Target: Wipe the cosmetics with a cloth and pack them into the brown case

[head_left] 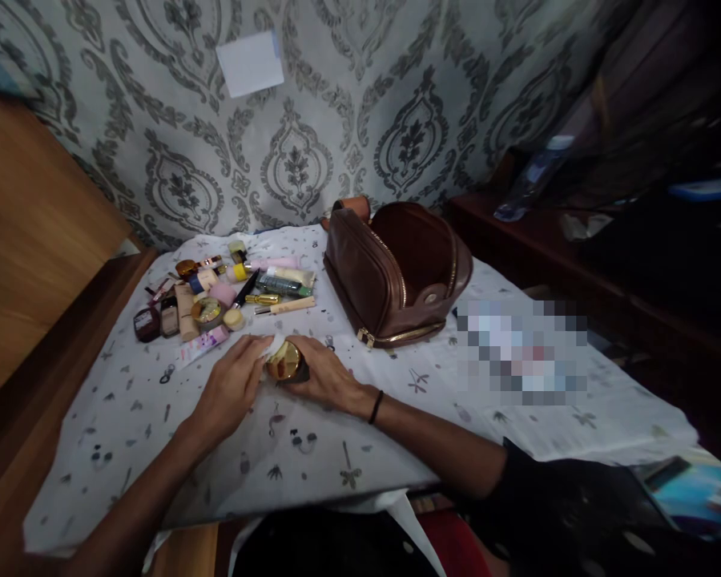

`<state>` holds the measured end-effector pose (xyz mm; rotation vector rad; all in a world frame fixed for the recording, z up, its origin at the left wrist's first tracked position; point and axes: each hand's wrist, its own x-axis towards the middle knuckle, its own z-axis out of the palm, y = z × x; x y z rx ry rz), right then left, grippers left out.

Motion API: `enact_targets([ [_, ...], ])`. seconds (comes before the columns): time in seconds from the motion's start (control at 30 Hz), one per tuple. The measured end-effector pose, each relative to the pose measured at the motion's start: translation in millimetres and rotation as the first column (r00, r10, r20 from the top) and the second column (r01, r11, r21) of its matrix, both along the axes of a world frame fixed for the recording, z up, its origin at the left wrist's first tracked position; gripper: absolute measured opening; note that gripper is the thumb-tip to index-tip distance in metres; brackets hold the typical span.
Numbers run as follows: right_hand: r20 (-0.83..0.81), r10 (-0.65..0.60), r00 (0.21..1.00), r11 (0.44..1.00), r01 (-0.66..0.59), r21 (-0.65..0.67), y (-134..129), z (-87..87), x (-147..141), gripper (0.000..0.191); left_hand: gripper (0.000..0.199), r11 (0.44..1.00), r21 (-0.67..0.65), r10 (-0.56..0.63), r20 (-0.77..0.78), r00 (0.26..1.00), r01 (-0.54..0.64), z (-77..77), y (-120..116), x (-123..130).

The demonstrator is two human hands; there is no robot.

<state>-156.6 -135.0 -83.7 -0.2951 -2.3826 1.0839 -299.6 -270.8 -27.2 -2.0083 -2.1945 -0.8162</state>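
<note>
A round jar with a shiny gold lid (pixel 284 361) is held between my two hands over the cloth-covered table. My right hand (pixel 321 373) wraps its fingers round the jar's right side. My left hand (pixel 235 378) presses a white wipe or tissue (pixel 275 346) against the jar's left edge. Behind my hands, to the left, lies a group of cosmetics, among them a second gold-lidded jar (pixel 207 311), a pink and purple tube (pixel 204 344) and a green bottle (pixel 283 285). A brown leather bag (pixel 366 276) stands unzipped behind my right hand.
The white patterned cloth (pixel 312 449) covers the table. A pixelated item (pixel 521 353) lies on its right part. Beyond the right edge stands a clear plastic bottle (pixel 532 180). A wooden panel (pixel 36 240) rises at the left, and a patterned wall is behind.
</note>
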Motion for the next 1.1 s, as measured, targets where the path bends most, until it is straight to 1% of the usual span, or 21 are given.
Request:
enact_targets([
  [0.1, -0.004, 0.008, 1.000, 1.000, -0.008, -0.020, 0.3, 0.1, 0.0, 0.057, 0.033, 0.997, -0.067, 0.054, 0.148, 0.988, -0.045, -0.8, -4.6, -2.7],
  [0.2, -0.028, 0.011, 1.000, 0.999, -0.012, -0.044, 0.5, -1.5, -0.6, 0.054, 0.032, 0.994, -0.093, 0.086, 0.257, 0.963, -0.064, -2.0, -11.0, -1.9],
  [0.3, -0.036, -0.028, 0.999, 0.997, 0.025, -0.077, 0.0, -2.5, -0.9, 0.063, 0.031, 0.988, -0.124, 0.127, 0.307, 0.943, -0.093, -3.6, -17.8, 2.9],
  [0.37, 0.008, -0.079, 0.997, 0.990, 0.079, -0.120, -0.9, -1.8, -0.6, 0.070, 0.031, 0.984, -0.141, 0.146, 0.318, 0.937, -0.105, -5.1, -21.1, 6.4],
  [0.43, 0.060, -0.131, 0.990, 0.977, 0.139, -0.160, -2.3, 0.2, -0.1, 0.071, 0.031, 0.984, -0.127, 0.159, 0.317, 0.935, -0.124, -6.8, -22.6, 8.0],
  [0.5, 0.079, -0.155, 0.985, 0.971, 0.167, -0.172, -3.8, 3.3, 0.5, 0.064, 0.033, 0.985, -0.089, 0.166, 0.307, 0.937, -0.145, -8.3, -22.8, 7.5],
  [0.63, 0.034, -0.111, 0.993, 0.988, 0.114, -0.104, -5.7, 9.0, 1.8, 0.044, 0.035, 0.988, -0.039, 0.152, 0.255, 0.955, -0.147, -8.0, -21.1, 4.1],
  [0.73, -0.012, -0.090, 0.996, 0.995, 0.090, -0.033, -5.4, 8.8, 2.3, 0.040, 0.035, 0.991, -0.011, 0.132, 0.201, 0.971, -0.132, -6.5, -20.1, 4.2],
  [0.8, -0.043, -0.069, 0.997, 0.998, 0.069, -0.001, -4.4, 6.3, 2.4, 0.044, 0.034, 0.993, 0.006, 0.112, 0.173, 0.979, -0.115, -6.1, -19.5, 5.8],
  [0.97, -0.077, -0.022, 0.997, 0.997, 0.028, 0.074, -2.4, -2.2, 2.7, 0.063, 0.034, 0.994, 0.069, 0.079, 0.128, 0.989, -0.089, -5.4, -17.5, 12.1],
  [1.1, -0.065, -0.014, 0.998, 0.997, 0.019, 0.079, -2.1, -4.7, 3.0, 0.072, 0.036, 0.992, 0.124, 0.018, 0.103, 0.995, -0.030, -3.7, -18.2, 16.0],
])
